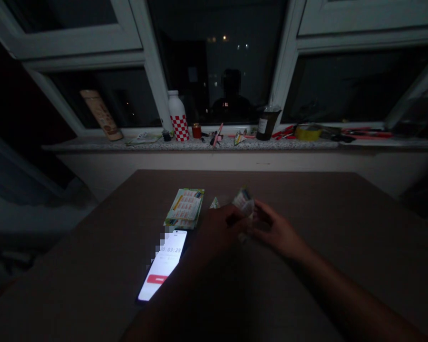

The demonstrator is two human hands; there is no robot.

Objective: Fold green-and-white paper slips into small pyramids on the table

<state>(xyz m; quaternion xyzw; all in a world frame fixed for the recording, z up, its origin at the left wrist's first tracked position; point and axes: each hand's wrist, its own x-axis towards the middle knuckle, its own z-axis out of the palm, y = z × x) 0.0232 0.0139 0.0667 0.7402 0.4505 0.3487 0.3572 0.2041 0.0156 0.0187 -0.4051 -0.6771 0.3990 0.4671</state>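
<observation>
Grips small pale folded printed-paper piece (243,200) between closed fingertips of left hand (218,230) and right hand (276,232). Seems light, thin, crease-prone; best pinched at edges.

Small, pale, crumpled printed paper scrap (243,200) upright between left hand (219,229) and right hand (276,231).

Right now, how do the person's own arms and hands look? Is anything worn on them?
Both are bare. The left hand and right hand show no glove and no visible ring. The left forearm and right forearm have no sleeve down to the picture's edge, and no watch or band at the wrists. The light is very dim, so small items could be missed.
</observation>
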